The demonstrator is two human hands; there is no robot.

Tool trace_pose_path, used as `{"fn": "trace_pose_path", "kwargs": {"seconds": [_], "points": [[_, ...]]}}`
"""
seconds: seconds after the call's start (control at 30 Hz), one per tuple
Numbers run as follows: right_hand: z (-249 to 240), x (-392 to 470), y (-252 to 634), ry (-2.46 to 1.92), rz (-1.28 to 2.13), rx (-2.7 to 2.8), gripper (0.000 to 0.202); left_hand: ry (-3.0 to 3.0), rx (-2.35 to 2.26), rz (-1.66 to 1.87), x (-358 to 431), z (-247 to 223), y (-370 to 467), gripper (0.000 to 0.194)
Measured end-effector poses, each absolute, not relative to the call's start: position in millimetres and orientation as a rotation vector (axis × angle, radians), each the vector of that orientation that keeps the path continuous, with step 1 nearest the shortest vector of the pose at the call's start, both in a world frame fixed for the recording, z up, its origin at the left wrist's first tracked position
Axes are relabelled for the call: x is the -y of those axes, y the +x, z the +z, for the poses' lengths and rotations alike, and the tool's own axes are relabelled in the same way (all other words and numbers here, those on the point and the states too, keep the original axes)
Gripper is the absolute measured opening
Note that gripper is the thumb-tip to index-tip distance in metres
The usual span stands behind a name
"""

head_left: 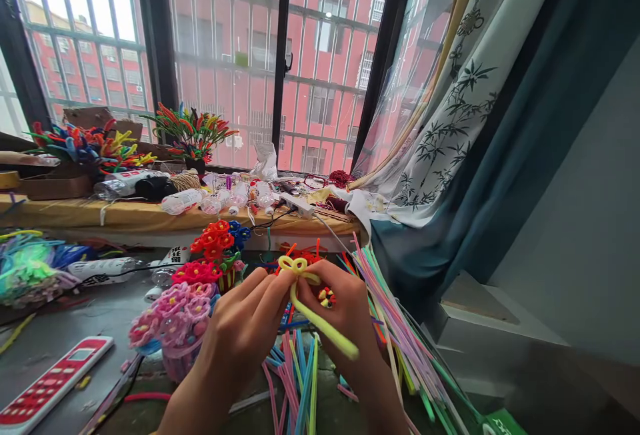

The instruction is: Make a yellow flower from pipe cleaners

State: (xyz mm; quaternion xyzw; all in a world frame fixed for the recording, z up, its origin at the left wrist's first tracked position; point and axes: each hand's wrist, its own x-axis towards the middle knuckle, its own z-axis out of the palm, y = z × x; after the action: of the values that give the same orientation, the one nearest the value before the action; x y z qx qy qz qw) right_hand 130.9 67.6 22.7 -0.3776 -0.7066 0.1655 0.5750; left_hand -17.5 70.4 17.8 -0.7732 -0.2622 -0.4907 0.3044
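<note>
Both of my hands meet in front of me around a yellow pipe cleaner (323, 325). Its upper end is bent into small loops, and its long tail hangs down to the right across my right wrist. My left hand (250, 318) pinches the base of the loops from the left. From the other side, the fingers of my right hand (340, 295) close on the same spot. Below them lie cut pipe cleaners (295, 378) in pink, blue and yellow. Right of my hands is a bundle of long pastel pipe cleaners (400, 328).
Pink pipe-cleaner flowers (175, 318) and red flowers (213, 242) stand to the left. A red and white remote control (55, 382) lies at the lower left. Plastic bottles (183, 200) and a power strip (299, 205) lie on the windowsill. A curtain (450, 122) hangs at the right.
</note>
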Motion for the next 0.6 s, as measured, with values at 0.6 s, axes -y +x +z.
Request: {"fn": "trace_pose_path", "kwargs": {"seconds": [0.6], "points": [[24.1,-61.4,127.5,-0.881,0.238,1.646,0.016,-2.084,0.639,-1.188,-61.3,19.3,-28.2,0.018]]}}
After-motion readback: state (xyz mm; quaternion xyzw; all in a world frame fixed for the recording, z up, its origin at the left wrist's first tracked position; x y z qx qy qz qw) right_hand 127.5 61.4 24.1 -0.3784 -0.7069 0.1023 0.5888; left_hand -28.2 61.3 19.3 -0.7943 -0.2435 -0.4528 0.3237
